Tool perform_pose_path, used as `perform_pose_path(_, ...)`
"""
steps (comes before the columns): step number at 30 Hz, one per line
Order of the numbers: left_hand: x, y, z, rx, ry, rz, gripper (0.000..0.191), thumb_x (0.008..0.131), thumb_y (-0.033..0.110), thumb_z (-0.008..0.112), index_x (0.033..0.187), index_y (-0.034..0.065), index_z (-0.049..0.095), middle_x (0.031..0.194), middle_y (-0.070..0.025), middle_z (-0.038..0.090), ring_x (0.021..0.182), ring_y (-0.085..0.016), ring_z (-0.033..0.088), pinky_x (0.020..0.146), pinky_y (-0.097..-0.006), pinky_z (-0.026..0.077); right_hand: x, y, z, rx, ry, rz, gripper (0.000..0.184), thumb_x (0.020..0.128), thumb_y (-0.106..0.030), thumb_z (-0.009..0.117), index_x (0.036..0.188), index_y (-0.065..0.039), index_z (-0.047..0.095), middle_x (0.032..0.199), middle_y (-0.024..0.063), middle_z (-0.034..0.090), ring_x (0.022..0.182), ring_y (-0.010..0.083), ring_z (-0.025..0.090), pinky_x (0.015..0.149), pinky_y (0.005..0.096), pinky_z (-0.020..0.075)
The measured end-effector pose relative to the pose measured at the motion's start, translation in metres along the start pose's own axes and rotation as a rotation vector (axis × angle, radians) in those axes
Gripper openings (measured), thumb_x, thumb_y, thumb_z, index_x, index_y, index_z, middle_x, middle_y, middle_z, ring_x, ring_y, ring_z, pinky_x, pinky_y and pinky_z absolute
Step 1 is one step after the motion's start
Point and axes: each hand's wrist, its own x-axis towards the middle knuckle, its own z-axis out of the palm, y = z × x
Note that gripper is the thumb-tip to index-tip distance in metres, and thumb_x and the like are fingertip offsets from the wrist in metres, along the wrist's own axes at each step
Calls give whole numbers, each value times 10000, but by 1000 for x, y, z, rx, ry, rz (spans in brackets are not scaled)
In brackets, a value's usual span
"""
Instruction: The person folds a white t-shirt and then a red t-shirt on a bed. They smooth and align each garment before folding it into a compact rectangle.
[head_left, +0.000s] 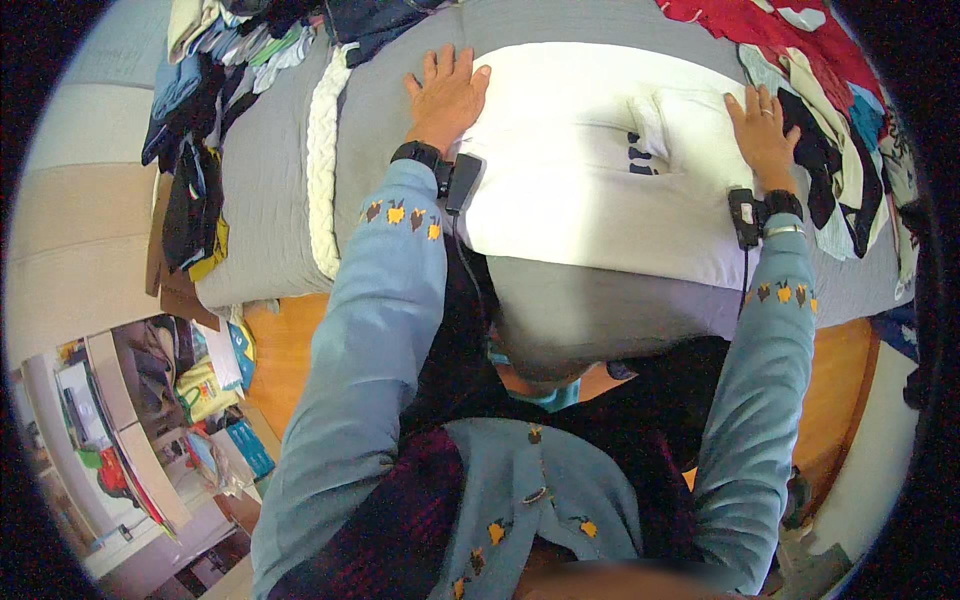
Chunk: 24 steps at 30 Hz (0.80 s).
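A white garment lies spread on the grey bedding before me, with a folded-over part and small black marks right of its middle. My left hand rests palm down at its upper left edge, fingers spread, the thumb beside the fabric. On its right edge lies my right hand, flat, a ring on one finger. Neither hand grips anything. Each wrist wears a black strap with a small device and a cable.
A cream braided piece lies left of the garment. Dark folded clothes are stacked at the far left. Socks and a red textile lie at the right. Lower left, shelves hold bags and boxes.
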Motion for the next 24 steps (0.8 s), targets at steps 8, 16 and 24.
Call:
perform_pose_path(8, -2, -29, 13, 45, 174, -39, 513, 971, 463, 412, 1384, 164, 466, 1450, -122, 418, 1327, -355, 364, 1020, -669, 254, -11, 28, 4, -226, 27, -10, 716, 940, -631, 355, 1455, -135, 374, 1521, 113, 357, 1395, 322, 333, 993, 743, 263)
perform_pose_path(16, -9, -75, 5, -22, 280, -125, 359, 892, 330, 584, 1170, 106, 619, 1262, -114, 563, 1224, -309, 459, 959, -604, 325, -24, 46, -49, -118, 159, 63, 582, 926, -452, 497, 1399, -117, 443, 1442, 115, 456, 1334, 320, 418, 977, 660, 356)
perform_pose_path(24, -7, -69, -22, -178, 269, -251, 334, 886, 331, 534, 940, 55, 715, 1058, -136, 667, 1041, -336, 593, 871, -520, 432, -104, -120, -158, 550, 201, -553, 473, 872, -317, 625, 1222, -4, 576, 1262, 226, 582, 1147, 367, 569, 993, 459, 432)
